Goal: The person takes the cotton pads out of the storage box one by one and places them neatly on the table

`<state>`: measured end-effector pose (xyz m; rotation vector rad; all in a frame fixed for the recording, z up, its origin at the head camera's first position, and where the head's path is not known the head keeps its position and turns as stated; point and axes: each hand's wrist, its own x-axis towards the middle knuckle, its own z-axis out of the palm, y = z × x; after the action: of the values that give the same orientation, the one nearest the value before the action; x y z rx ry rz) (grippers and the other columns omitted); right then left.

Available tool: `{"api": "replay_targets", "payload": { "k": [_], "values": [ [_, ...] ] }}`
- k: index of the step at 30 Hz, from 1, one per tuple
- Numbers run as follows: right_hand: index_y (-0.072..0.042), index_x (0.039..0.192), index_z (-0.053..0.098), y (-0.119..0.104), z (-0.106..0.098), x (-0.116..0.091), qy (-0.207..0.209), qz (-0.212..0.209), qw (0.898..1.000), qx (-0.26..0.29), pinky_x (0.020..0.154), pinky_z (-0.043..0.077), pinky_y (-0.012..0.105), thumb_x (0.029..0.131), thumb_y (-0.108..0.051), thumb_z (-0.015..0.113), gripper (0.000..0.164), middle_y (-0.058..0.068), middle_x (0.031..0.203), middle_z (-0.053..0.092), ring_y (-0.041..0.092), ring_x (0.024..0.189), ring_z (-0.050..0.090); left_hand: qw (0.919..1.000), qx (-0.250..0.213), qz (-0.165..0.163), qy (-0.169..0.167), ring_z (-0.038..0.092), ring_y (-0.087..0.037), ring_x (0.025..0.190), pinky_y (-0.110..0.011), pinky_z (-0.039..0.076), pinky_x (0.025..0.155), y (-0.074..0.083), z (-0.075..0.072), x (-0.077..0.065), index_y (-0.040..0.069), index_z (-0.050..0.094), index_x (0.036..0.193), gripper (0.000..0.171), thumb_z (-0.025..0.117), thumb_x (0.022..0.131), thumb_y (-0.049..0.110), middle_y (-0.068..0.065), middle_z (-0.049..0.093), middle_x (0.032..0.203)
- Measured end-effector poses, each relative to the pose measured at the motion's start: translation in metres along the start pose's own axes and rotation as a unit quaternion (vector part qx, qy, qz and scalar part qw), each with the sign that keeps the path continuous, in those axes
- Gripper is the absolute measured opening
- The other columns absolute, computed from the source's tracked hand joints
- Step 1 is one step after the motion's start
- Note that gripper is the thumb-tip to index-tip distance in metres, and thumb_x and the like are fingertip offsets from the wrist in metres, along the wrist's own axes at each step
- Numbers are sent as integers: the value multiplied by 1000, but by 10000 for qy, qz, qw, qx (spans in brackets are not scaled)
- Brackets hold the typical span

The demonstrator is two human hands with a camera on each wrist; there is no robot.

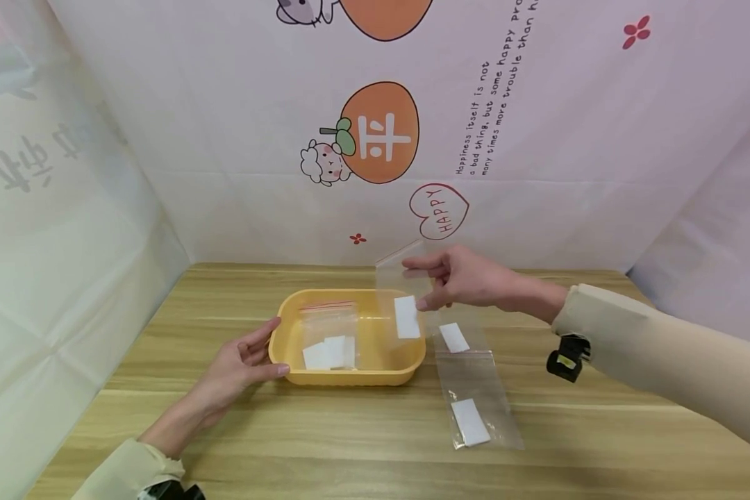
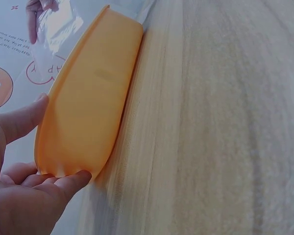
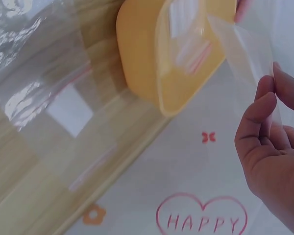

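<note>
A yellow plastic basin (image 1: 356,377) sits on the wooden table. My left hand (image 1: 228,371) grips its left end; in the left wrist view the thumb (image 2: 27,117) lies at the rim and other fingers touch the end wall. Over the basin's right part, my right hand (image 1: 459,281) pinches the edge of a clear zip-lock bag (image 1: 384,285), which hangs down with a white card (image 1: 407,317) in it. Inside the basin lie several similar bags (image 1: 328,323) holding white cards. The right wrist view shows thumb and fingertips meeting on the bag's edge.
Right of the basin, two more zip-lock bags (image 1: 496,410) with white cards lie overlapping on the table (image 1: 275,444). A printed white cloth (image 1: 256,139) hangs behind the table, and cloth also covers both sides.
</note>
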<state>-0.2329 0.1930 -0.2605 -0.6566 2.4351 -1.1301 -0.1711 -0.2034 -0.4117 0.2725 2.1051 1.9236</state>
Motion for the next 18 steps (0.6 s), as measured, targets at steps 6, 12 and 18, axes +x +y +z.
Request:
{"api": "replay_targets", "payload": {
  "k": [6, 12, 18],
  "values": [
    [2, 155, 48, 13, -17, -16, 55, 143, 9999, 71, 58, 42, 25, 88, -6, 85, 78, 19, 148, 59, 13, 58, 46, 10000, 26, -33, 47, 27, -37, 154, -28, 41, 111, 1, 0, 0, 3, 23, 167, 96, 83, 92, 9, -19, 17, 172],
    [2, 157, 46, 34, -33, -29, 133, 330, 9993, 116, 63, 51, 28, 88, -7, 84, 80, 21, 150, 56, 19, 76, 68, 10000, -8, -45, 31, 27, -37, 154, -29, 41, 111, 2, 1, 0, 1, 23, 166, 96, 83, 92, 8, -19, 16, 172],
    [5, 155, 46, 57, -44, -37, 151, 483, 9986, 181, 64, 54, 29, 88, -7, 83, 77, 24, 152, 53, 23, 75, 66, 10000, 9, -67, 55, 28, -37, 153, -29, 41, 111, 3, 1, -1, 3, 23, 167, 96, 83, 92, 8, -20, 17, 172]
  ]
}}
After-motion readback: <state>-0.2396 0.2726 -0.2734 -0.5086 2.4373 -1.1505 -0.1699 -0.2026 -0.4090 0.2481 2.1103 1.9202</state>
